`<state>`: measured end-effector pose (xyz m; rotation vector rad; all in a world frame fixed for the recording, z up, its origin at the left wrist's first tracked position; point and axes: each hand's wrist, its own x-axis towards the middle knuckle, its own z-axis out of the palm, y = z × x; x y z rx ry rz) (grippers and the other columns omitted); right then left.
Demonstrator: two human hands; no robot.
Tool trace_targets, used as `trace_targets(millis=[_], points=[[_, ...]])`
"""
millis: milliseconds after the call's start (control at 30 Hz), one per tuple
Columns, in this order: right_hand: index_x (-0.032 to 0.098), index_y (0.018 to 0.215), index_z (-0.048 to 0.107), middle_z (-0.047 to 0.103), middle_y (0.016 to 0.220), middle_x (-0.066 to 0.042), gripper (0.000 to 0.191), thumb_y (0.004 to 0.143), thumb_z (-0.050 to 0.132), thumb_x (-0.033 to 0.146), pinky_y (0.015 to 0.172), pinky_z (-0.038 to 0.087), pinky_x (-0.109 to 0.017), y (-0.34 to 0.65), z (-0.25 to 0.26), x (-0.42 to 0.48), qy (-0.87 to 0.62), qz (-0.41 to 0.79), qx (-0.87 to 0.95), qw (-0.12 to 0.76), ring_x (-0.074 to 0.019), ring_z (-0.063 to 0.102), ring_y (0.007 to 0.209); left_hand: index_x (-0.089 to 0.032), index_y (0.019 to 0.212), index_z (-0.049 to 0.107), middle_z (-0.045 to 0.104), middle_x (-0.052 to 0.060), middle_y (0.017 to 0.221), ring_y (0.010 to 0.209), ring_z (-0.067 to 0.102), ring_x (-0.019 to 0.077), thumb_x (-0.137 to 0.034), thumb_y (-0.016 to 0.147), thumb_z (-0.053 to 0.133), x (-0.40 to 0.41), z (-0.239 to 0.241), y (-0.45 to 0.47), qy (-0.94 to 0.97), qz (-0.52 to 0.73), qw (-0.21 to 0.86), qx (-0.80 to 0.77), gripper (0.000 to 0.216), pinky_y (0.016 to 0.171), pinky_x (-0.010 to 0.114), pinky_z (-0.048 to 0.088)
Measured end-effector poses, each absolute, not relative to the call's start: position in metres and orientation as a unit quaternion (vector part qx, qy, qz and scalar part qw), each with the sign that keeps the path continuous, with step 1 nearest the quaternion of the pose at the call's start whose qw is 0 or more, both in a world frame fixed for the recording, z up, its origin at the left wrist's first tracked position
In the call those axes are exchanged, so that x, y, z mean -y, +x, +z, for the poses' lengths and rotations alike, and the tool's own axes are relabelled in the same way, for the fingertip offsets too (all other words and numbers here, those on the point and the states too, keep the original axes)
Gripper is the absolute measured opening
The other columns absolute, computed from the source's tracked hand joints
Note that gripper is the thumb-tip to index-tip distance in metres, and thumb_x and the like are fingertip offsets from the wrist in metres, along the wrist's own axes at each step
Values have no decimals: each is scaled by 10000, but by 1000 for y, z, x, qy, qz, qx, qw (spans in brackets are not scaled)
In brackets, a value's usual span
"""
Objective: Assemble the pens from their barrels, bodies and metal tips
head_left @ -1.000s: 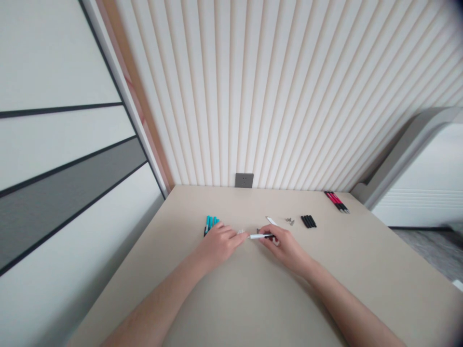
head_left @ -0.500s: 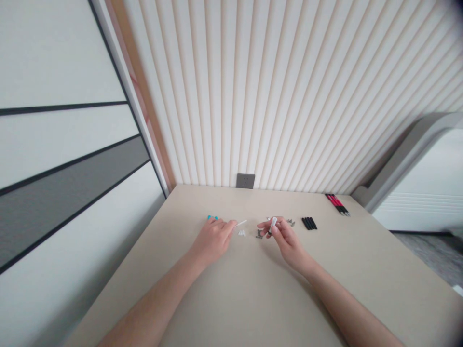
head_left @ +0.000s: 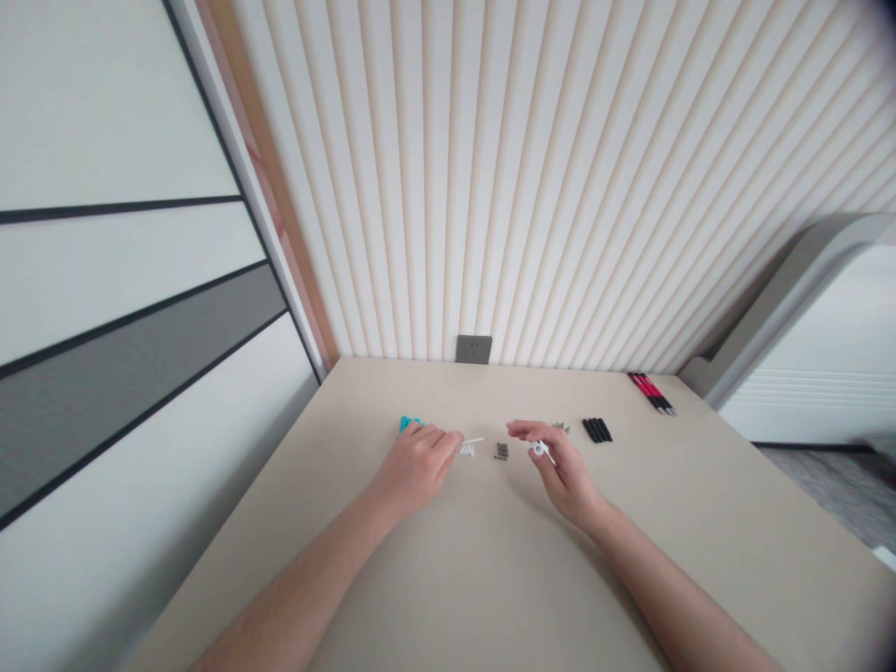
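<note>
Above the tabletop my left hand (head_left: 418,464) is closed, pinching a thin white stick (head_left: 474,440) that looks like a pen refill and points to the right. Small white pieces (head_left: 468,452) lie just below that stick. My right hand (head_left: 570,476) holds a short white tube (head_left: 538,448), its round open end turned toward me, at the thumb, while the index finger stretches out to the left. Between the hands lies a little group of dark grey metal parts (head_left: 502,452). Teal pieces (head_left: 408,424) show partly behind my left hand.
More small grey pieces (head_left: 563,427) are partly hidden behind my right fingers. Several black tubes (head_left: 597,429) lie side by side to the right. Several red-and-black pens (head_left: 651,393) rest near the back right edge of the table (head_left: 420,597). A wall socket (head_left: 474,349) sits behind.
The white tube in my right hand has turned from upright to end-on, and the fingers have spread. The white stick in my left hand has swung slightly lower, pointing more level.
</note>
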<state>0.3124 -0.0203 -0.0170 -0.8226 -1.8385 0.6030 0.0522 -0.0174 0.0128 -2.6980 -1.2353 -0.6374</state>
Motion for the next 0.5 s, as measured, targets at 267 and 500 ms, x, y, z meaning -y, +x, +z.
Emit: trace_targets(millis=[267,500], points=[[242,1074,490,654,1168,-116,201,1006,386,400,943,487,-436,303,-12,28,-359,301,733,493,-224,623,1099,-187,1000,601,647,42,780,769,585,199,-181,990,404,18,12,53,-889,-200,55,409,197,775,342,387],[227,1073,526,677,1037,-94,227,1014,370,380,846,515,-370,298,-18,26,-375,296,726,495,-195,657,938,-185,996,603,644,45,775,758,578,196,-199,1001,382,18,13,53,-891,-188,47,411,222,780,338,383]])
